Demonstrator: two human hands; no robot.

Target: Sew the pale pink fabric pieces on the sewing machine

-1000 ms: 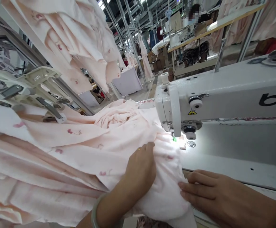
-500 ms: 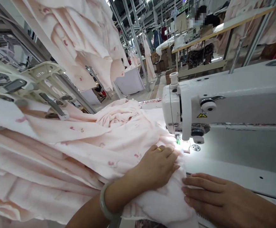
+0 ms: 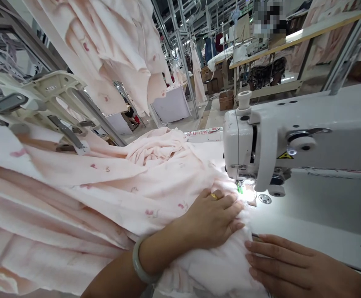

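Note:
Pale pink fabric (image 3: 164, 182) with small printed motifs lies across the bed of a white sewing machine (image 3: 239, 136). Its edge runs under the lit presser foot (image 3: 239, 186), which has a green part. My left hand (image 3: 214, 215), with a ring and a bangle, rests on the fabric just in front of the foot. Its fingers are bent and gathered on the cloth. At the fabric's right edge, my right hand (image 3: 286, 260) has its fingers stretched out, tips touching the cloth; its thumb is hidden.
Cream hanger clamps (image 3: 59, 91) hold more pink cloth on the left. Other pink pieces (image 3: 121, 49) hang above. Behind the machine are metal posts, a long worktable (image 3: 292, 41), a cardboard box (image 3: 226, 100) and a person at the back.
The view has shifted, so the machine and both hands appear farther right and slightly lower. Both hands keep nearly the same places on the fabric by the presser foot.

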